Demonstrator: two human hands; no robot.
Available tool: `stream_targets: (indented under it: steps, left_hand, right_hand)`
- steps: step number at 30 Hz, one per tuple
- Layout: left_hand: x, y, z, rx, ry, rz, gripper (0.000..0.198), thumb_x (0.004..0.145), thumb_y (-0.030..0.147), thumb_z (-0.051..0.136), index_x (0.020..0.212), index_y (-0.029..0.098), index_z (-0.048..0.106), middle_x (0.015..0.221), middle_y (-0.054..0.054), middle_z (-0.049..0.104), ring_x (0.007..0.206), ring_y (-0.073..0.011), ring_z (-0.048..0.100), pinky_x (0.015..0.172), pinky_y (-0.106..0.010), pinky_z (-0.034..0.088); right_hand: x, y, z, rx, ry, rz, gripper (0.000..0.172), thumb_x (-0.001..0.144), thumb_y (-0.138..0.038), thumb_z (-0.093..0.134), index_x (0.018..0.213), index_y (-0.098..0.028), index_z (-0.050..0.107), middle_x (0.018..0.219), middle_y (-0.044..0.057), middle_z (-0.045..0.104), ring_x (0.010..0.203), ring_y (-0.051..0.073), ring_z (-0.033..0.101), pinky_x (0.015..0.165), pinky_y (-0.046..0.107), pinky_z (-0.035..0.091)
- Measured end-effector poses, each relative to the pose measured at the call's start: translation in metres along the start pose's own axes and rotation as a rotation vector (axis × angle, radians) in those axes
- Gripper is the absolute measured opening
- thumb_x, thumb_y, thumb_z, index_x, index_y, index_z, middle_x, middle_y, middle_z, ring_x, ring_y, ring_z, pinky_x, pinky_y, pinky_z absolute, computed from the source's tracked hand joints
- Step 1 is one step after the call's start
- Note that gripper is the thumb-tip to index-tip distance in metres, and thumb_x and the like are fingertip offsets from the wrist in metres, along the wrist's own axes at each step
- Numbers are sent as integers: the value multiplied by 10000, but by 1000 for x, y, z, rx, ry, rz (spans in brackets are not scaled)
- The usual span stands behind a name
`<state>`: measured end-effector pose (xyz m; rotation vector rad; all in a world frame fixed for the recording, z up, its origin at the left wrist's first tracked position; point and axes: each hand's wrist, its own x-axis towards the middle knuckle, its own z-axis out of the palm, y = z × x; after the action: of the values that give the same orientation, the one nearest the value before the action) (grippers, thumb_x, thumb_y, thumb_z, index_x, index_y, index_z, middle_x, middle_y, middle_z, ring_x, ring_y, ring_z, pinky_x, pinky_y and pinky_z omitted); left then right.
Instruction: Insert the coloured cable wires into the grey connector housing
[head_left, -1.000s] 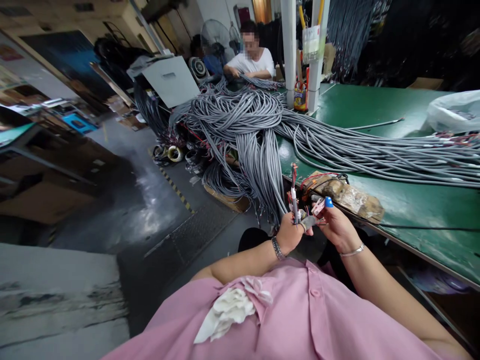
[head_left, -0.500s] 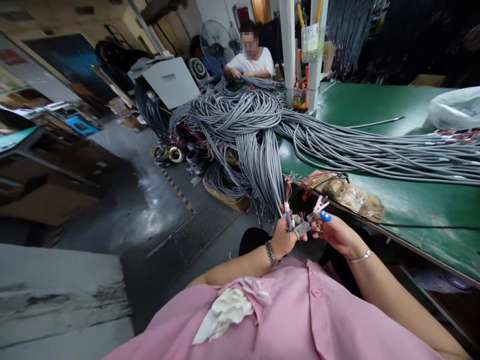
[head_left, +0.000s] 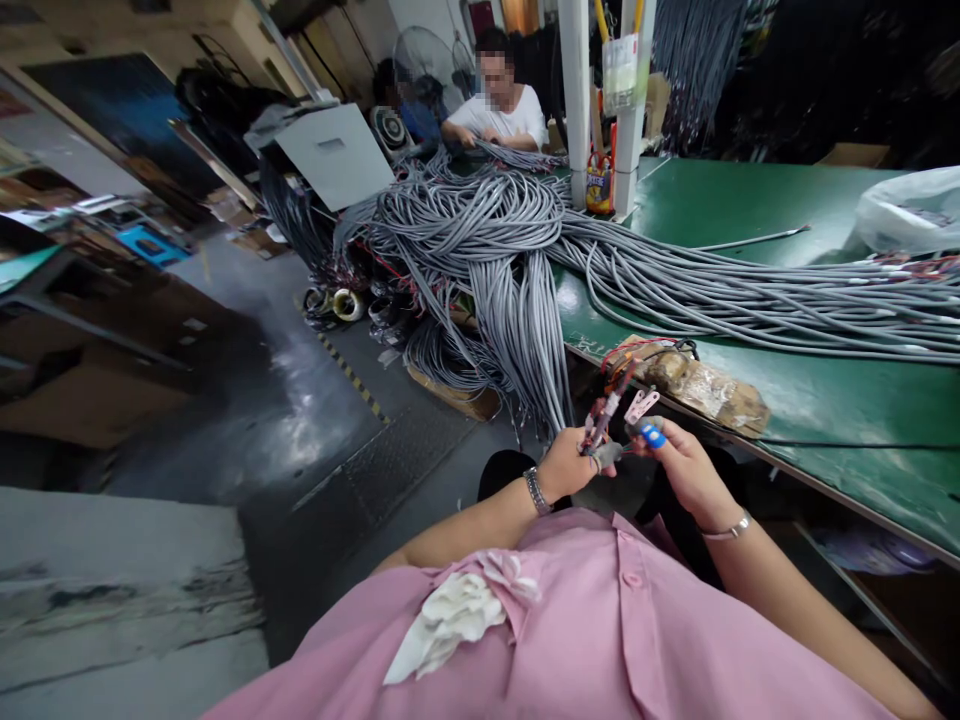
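My left hand (head_left: 568,466) is closed around the end of a grey cable (head_left: 553,400), with a covering on its thumb tip. Thin coloured wires and a pale sleeve (head_left: 611,405) stick up from that grip, blurred by motion. Close beside it, my right hand (head_left: 681,472) pinches a small pink clip (head_left: 642,404), its two arms pointing up and away. A blue band (head_left: 653,436) wraps one of the right fingers. Fine wires seem to run between the fingertips of both hands; their exact hold is hidden.
A large pile of grey cables (head_left: 480,215) covers the green table (head_left: 757,200) and hangs over its edge. A taped block (head_left: 701,390) lies near that edge. Beyond the pile, a co-worker (head_left: 517,120) handles cables. A white post (head_left: 576,110) rises from the table.
The wires and sleeve in my left hand have tilted to the right. My right hand has shifted slightly, and the pink clip's arms look closer together. The view has turned a little.
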<state>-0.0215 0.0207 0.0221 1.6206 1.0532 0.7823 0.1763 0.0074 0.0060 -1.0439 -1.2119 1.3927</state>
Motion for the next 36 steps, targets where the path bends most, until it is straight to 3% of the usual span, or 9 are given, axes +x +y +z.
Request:
stream_targets:
  steps: [2, 4, 7, 11, 14, 19, 25, 36]
  left_hand:
    - [2, 5, 3, -84, 77, -31, 392, 861, 434, 593, 645, 116, 670, 626, -88, 696, 575, -150, 635, 594, -248, 493]
    - [4, 9, 6, -115, 121, -33, 420, 851, 466, 601, 630, 116, 668, 620, -92, 692, 580, -157, 641, 599, -255, 504]
    - [6, 11, 9, -110, 136, -10, 409, 822, 488, 639, 647, 120, 683, 605, -78, 686, 586, -158, 639, 594, -251, 497]
    - [6, 5, 2, -139, -3, 22, 419, 839, 498, 619, 706, 113, 719, 657, -90, 704, 604, -149, 625, 599, -246, 489]
    - [5, 2, -5, -100, -112, 28, 409, 814, 501, 650, 740, 108, 735, 701, -97, 715, 628, -148, 620, 595, -236, 477]
    - [1, -2, -8, -70, -171, 64, 395, 783, 493, 689, 708, 107, 729, 714, -99, 717, 661, -161, 637, 645, -250, 491]
    - [-2, -1, -5, -166, 30, 23, 401, 838, 475, 627, 704, 107, 717, 638, -94, 700, 566, -139, 602, 558, -238, 462]
    - [-5, 3, -1, -258, 206, -33, 450, 836, 505, 603, 618, 119, 679, 614, -86, 685, 541, -132, 603, 532, -239, 449]
  right_hand:
    - [-4, 7, -2, 52, 69, 46, 269, 837, -462, 660, 986, -238, 674, 885, 26, 670, 750, 157, 594, 712, 298, 492]
    - [-8, 11, 2, 65, 58, 60, 313, 804, -437, 705, 1049, -250, 650, 928, 31, 665, 761, 159, 592, 697, 297, 493]
    - [-11, 11, 16, 39, 68, 3, 265, 790, -392, 729, 987, -237, 644, 882, 22, 658, 758, 160, 581, 666, 279, 464]
    - [-9, 7, 28, 58, 122, -23, 176, 829, -374, 687, 832, -206, 635, 727, -11, 616, 641, 124, 514, 601, 254, 397]
    - [-3, 4, 28, 130, 14, 25, 180, 836, -360, 680, 798, -200, 608, 652, -20, 611, 595, 120, 511, 572, 252, 361]
    - [8, 0, 29, 121, -131, 74, 229, 816, -404, 694, 805, -194, 601, 610, -13, 626, 523, 123, 516, 544, 266, 338]
    - [10, 6, 27, 150, 32, 121, 271, 751, -411, 755, 737, -188, 601, 577, -44, 527, 512, 101, 414, 525, 256, 319]
    - [0, 7, 27, 328, -15, 151, 263, 792, -417, 709, 699, -203, 589, 593, -33, 487, 558, 121, 411, 572, 265, 376]
